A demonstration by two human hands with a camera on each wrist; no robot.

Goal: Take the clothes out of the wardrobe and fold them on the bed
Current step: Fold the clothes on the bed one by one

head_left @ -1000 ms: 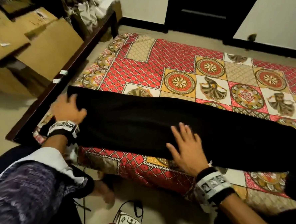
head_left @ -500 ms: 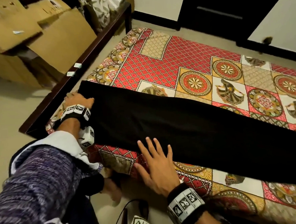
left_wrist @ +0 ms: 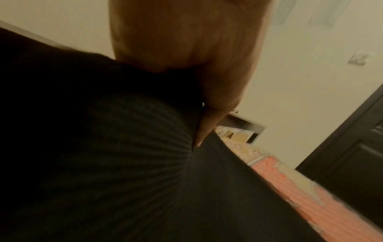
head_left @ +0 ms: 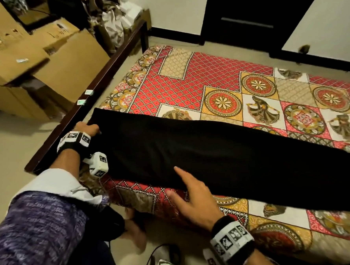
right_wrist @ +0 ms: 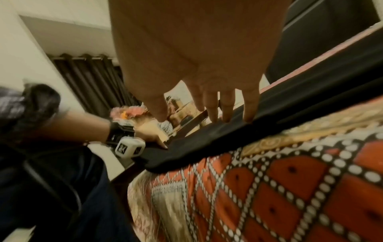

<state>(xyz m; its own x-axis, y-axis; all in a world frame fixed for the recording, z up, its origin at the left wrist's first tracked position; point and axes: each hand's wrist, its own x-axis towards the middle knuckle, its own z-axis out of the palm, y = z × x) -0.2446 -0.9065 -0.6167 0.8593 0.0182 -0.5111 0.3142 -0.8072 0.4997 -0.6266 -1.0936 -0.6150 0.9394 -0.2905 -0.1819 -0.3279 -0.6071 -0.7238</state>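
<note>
Status: one black garment (head_left: 202, 161) is out of the wardrobe and laid flat as a long band across the bed (head_left: 208, 83), running from the left edge along the near edge toward the right. Looks doubled lengthwise already, judging by the thick edge in the right wrist view; can't confirm layer count. Cross-folds not yet done, so I'd call this garment roughly mid-fold.

Left to right:
- Left hand (head_left: 85, 128) at the garment's left end, by the bed's left edge next to the dark wooden frame (head_left: 98, 92). Left wrist view shows a thumb or finger pressed into the cloth with ribbing bunching toward that point. Reads as a pinch on the end; the other fingers are hidden under or behind the fabric.
- Right hand (head_left: 194, 198) at the garment's near edge, over the bed's near edge. Fingers straight and spread, tips touching the cloth edge, nothing gripped.

Hard to make out:
- Garment's right end is cut off by the head view; type unknown (trousers or skirt, can't tell).
- Wardrobe not identifiable in any view, so remaining clothes unknown.
- No folded pile visible on the bed.
- Cardboard boxes (head_left: 43, 64) left of the frame; contents not visible.
- Wrist views are blurred.
</note>
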